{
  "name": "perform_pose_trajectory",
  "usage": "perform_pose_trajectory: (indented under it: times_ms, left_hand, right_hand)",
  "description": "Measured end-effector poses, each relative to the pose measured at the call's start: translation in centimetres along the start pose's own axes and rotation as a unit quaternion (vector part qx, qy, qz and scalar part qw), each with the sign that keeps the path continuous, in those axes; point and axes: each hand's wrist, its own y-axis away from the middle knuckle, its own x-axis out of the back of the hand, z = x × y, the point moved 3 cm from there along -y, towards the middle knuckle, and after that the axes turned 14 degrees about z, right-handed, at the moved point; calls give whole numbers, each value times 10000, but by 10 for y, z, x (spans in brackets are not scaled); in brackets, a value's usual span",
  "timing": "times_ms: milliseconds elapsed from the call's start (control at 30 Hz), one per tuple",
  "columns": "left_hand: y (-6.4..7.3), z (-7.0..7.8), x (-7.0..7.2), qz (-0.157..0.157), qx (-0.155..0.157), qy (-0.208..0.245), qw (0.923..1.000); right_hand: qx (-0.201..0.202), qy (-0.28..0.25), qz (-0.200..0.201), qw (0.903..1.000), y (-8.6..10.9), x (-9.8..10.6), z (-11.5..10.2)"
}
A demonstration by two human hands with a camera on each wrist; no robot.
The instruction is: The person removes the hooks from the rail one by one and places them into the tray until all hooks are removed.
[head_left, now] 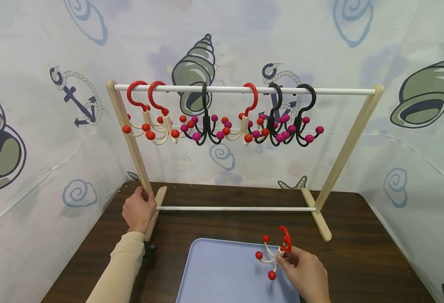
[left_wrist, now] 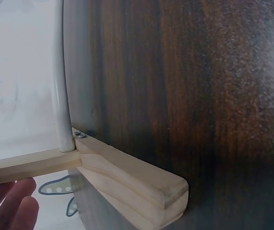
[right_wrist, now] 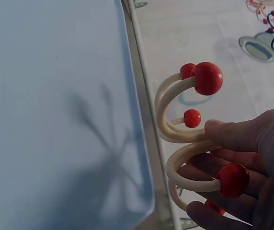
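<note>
My right hand (head_left: 307, 271) pinches a small multi-arm hook hanger (head_left: 259, 255) by its middle, above the blue tray. Its cream arms end in red balls (right_wrist: 208, 79), and its red hook (head_left: 287, 240) points upward. Thumb and fingers close around the stem in the right wrist view. On the other side, my left hand (head_left: 139, 210) grips the lower part of the left upright (head_left: 135, 155) of a wooden rack. In the left wrist view, fingertips (left_wrist: 24, 211) show beside that upright, close to the wooden foot (left_wrist: 127, 177).
From the rack's white top rod (head_left: 226, 89) hang several similar hangers, cream ones with red hooks (head_left: 135, 90) and black ones (head_left: 206, 122) with pink balls. A lower rod (head_left: 233, 208) joins the feet. The blue tray (head_left: 222, 273) lies on the dark wood table (head_left: 366, 261), before a patterned cloth.
</note>
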Motion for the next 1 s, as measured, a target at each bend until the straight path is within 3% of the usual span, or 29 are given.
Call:
perform_pose_trajectory:
  times_ms: [467, 1000]
  left_hand:
    - [-1, -2, 0, -60, -2, -25, 10000]
    - [0, 1, 0, -123, 66, -38, 9999]
  right_hand:
    - [-634, 173, -378, 9971, 20, -27, 13]
    - [-587, 93, -267, 9979, 23, -29, 17]
